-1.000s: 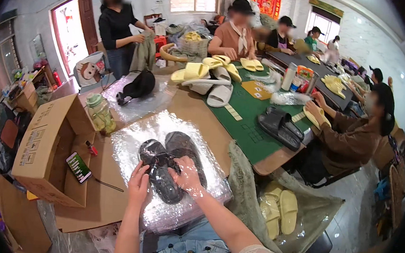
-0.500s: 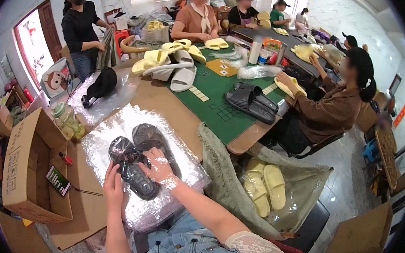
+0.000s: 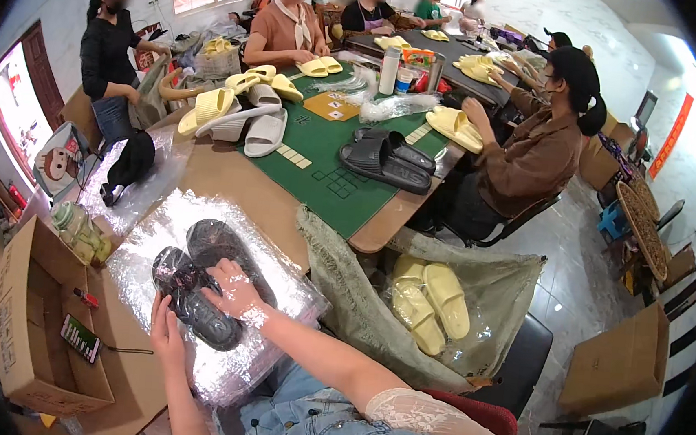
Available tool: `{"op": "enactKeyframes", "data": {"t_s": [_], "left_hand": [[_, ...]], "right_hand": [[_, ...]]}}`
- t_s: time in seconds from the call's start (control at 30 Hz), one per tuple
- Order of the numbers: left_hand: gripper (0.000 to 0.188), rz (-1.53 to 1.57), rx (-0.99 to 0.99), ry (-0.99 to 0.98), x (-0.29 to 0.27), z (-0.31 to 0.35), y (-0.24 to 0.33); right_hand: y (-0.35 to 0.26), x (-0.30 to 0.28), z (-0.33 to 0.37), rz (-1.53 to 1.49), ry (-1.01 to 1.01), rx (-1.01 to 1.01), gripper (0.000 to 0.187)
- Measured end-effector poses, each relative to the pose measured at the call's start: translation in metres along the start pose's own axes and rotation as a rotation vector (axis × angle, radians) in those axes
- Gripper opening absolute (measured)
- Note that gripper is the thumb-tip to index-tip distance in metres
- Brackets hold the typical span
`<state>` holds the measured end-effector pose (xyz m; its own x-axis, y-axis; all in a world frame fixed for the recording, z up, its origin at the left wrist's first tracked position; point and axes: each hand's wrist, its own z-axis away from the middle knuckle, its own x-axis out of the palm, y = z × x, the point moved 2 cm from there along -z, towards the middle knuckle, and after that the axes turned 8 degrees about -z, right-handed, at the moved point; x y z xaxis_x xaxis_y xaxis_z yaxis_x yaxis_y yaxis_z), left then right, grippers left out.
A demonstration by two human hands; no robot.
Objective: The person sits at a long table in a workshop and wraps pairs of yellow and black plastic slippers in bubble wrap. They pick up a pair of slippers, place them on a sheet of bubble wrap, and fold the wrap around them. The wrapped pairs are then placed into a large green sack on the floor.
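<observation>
A pair of black slippers lies in front of me on a stack of shiny clear plastic bags. The nearer slipper lies at an angle against the other one. My right hand reaches in from the right, with clear film glinting around its wrist, and its bent fingers grip the nearer slipper. Along that slipper's left side rests my left hand, fingers stretched out and touching the film edge. Whether both slippers are fully inside one bag I cannot tell.
An open cardboard box stands left, holding a phone. Bagged yellow slippers fill a green-grey sack at right. Grey slippers and black slippers sit on the green mat. Several people work around the tables.
The whole view has shifted, so everything sits further left and the far tables appear higher. Both hands keep nearly the same places at the black slippers.
</observation>
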<state>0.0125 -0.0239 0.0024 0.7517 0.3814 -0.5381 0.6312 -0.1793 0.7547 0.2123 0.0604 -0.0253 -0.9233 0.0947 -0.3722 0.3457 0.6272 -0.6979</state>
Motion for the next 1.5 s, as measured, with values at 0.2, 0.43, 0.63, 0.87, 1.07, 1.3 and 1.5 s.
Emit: {"op": "enactKeyframes", "data": {"t_s": [0.2,0.43,0.63,0.87,1.07,1.3,1.5], "left_hand": [[0.033,0.085,-0.051,0.014,-0.001,0.003,0.004],[0.033,0.022,0.055,0.08,-0.001,0.001,0.003],[0.036,0.021,0.007,0.09,-0.005,0.006,0.003],[0.037,-0.042,0.069,0.068,-0.006,0.002,-0.003],[0.039,0.039,0.09,0.087,-0.004,0.005,-0.005],[0.038,-0.007,0.098,0.098,-0.003,0.003,-0.003],[0.038,-0.076,0.107,0.139,-0.002,0.003,-0.004]], "right_hand": [[-0.005,-0.006,0.0,0.005,-0.118,-0.01,0.048],[-0.087,-0.096,0.008,-0.043,-0.935,0.041,0.045],[-0.153,-0.146,-0.034,-0.602,-0.717,0.308,0.025],[-0.069,-0.057,-0.065,0.313,-0.435,0.224,0.054],[-0.031,-0.003,-0.056,0.556,-0.451,0.191,0.07],[-0.018,0.005,-0.038,0.454,-0.256,0.204,0.048],[-0.014,0.005,-0.029,0.364,-0.169,0.128,0.038]]}}
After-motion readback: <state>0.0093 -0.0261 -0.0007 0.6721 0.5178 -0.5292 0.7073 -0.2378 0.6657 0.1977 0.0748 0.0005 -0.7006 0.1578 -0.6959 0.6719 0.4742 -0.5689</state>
